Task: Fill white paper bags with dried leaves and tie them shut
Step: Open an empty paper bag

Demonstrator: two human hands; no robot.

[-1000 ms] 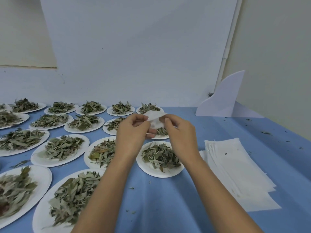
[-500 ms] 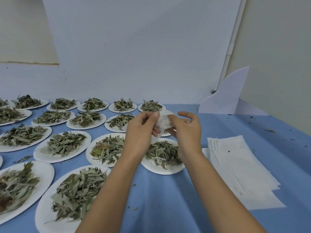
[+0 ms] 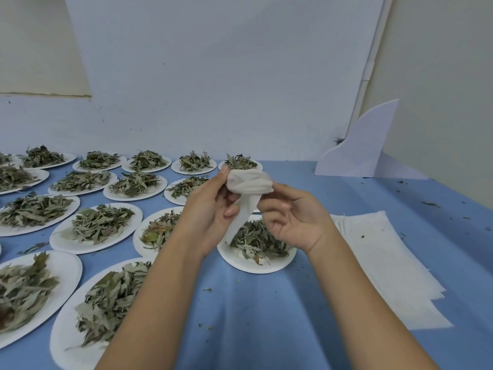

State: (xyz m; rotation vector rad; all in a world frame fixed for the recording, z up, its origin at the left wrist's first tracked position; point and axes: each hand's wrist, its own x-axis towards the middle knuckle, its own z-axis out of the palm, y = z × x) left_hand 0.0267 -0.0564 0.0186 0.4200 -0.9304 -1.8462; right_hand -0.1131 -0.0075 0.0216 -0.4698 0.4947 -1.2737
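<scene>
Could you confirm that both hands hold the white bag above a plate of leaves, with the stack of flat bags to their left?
Not quite: the head view shows the stack of flat bags to the right of the hands. The left hand and right hand do hold the white bag above a plate of leaves.

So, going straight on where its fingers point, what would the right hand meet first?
The white bag the right hand is pinching; beyond it, probably the left hand, though depth is unclear.
</scene>
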